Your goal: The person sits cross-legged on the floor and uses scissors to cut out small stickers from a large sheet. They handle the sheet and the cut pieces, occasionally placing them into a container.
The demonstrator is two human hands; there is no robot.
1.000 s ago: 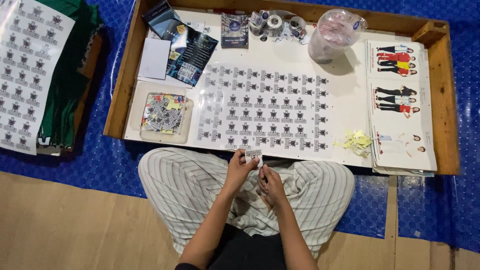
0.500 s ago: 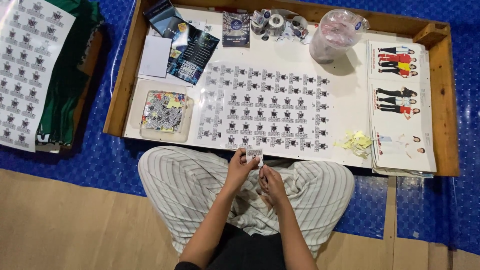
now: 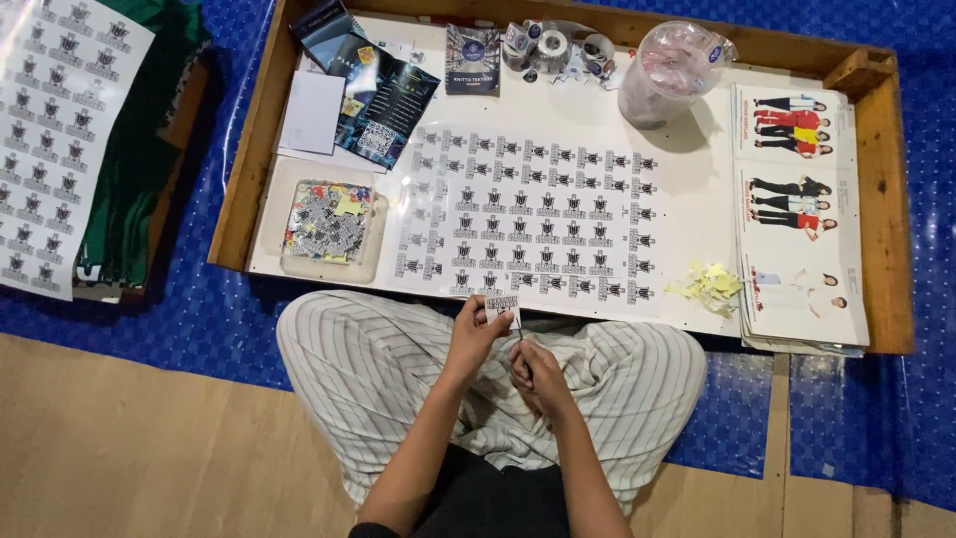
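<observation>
My left hand point(image 3: 473, 334) pinches a small printed sticker piece point(image 3: 502, 305) above my lap, just below the front edge of the low work table. My right hand point(image 3: 533, 371) is closed around a thin dark tool whose tip touches the piece's lower right corner. Beyond the hands a large clear sticker sheet point(image 3: 538, 214) with rows of small dark printed emblems lies flat on the white table top point(image 3: 687, 199). A shallow clear tray point(image 3: 332, 223) full of cut sticker pieces sits to the left of the sheet.
The table has a raised wooden rim point(image 3: 881, 189). On it stand a clear plastic jar point(image 3: 669, 72), tape rolls point(image 3: 553, 45), dark leaflets point(image 3: 383, 100), a catalogue of clothing pictures point(image 3: 797, 214) and yellow paper scraps point(image 3: 709, 284). Another sticker sheet point(image 3: 55, 139) lies on green cloth point(image 3: 139, 149) at left.
</observation>
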